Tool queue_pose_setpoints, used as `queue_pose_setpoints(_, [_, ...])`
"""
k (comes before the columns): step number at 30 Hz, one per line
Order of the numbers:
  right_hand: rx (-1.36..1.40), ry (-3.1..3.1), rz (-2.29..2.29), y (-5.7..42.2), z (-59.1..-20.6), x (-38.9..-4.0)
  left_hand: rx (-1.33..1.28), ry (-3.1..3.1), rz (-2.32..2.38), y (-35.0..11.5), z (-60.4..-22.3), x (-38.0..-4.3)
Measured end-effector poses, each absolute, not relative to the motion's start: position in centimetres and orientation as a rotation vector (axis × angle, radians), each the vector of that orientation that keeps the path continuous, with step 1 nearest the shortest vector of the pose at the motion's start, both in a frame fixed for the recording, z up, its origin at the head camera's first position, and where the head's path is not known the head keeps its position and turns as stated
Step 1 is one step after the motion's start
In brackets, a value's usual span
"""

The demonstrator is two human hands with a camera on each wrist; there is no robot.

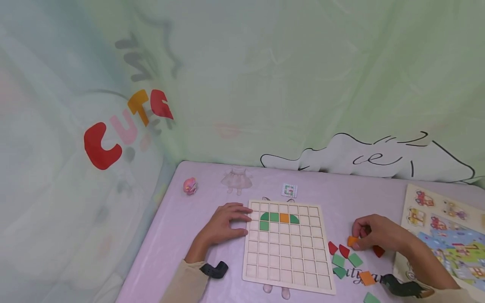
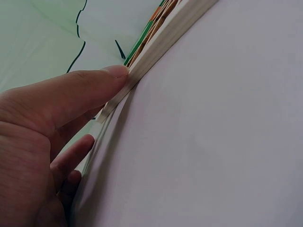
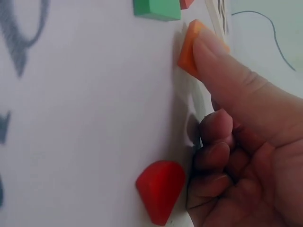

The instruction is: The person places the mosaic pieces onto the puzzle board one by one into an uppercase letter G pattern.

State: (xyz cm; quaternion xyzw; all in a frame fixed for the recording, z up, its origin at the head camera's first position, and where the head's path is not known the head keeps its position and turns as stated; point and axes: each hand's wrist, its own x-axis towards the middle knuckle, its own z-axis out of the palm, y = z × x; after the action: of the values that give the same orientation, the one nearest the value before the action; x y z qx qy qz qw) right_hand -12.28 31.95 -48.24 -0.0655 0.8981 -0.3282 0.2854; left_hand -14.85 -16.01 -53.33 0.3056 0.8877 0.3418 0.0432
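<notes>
A pale wooden grid board point(image 1: 286, 263) lies on the table, with several green pieces point(image 1: 274, 216) and one orange square point(image 1: 284, 218) set in its upper cells. At the board's left edge rests my left hand point(image 1: 221, 225), fingers loosely extended; in the left wrist view its thumb point(image 2: 102, 85) touches the board's side. Right of the board, my right hand point(image 1: 382, 233) pinches an orange square block point(image 3: 188, 56) between thumb and fingers, its other fingers curled under. A red rounded wedge point(image 3: 160, 189) lies beside that hand, and a green block point(image 3: 157, 8) sits beyond the orange one.
Loose red wedges point(image 1: 344, 251), green pieces point(image 1: 338, 261) and an orange square point(image 1: 366, 278) lie right of the board. A small patterned card point(image 1: 289, 190) is behind it, and a pink figure point(image 1: 190, 186) stands at the back left. Picture sheets point(image 1: 454, 248) cover the right side.
</notes>
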Motion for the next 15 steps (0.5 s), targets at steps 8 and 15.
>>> queue_pose_setpoints(8, [-0.225, 2.331, -1.003, 32.0, -48.09, -12.1, 0.939, 2.711, 1.049, -15.99, -53.36, -14.83])
queue_pose_setpoints(15, [-0.289, 2.323, -1.044, 31.38, -47.69, -12.37, 0.95, 2.731, 1.028, -15.92, -53.41, -14.9])
